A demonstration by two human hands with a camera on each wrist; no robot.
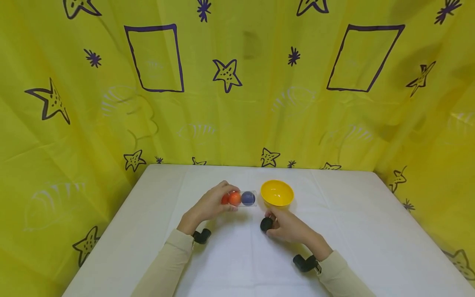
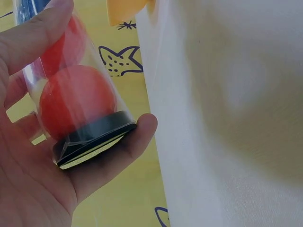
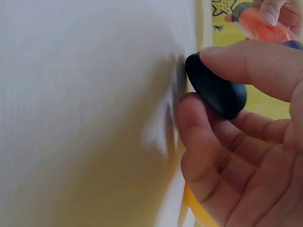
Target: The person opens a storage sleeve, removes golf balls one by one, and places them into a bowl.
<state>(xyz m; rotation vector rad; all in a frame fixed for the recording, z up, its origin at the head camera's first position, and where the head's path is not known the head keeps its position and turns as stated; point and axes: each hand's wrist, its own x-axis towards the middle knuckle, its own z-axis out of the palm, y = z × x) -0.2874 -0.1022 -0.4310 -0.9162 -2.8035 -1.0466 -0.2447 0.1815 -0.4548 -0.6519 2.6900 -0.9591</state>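
Note:
My left hand [image 1: 212, 203] grips a clear plastic tube [image 2: 97, 71], held nearly lengthwise above the table. Inside are an orange-red ball [image 1: 235, 199], another red ball [image 2: 78, 100] at the black base [image 2: 97, 135], and a blue ball [image 1: 248, 198] at the end toward the bowl. In the left wrist view the fingers wrap the tube's side and one finger lies under its base. My right hand [image 1: 291, 227] pinches a round black cap [image 3: 215, 87] between thumb and fingers, just in front of the yellow bowl [image 1: 277, 193].
The yellow bowl stands upright on the white table [image 1: 356, 231], close to the tube's end. A yellow curtain [image 1: 237, 119] with dark drawings hangs behind the table and along both sides. Black wrist cameras [image 1: 305, 263] sit at both cuffs.

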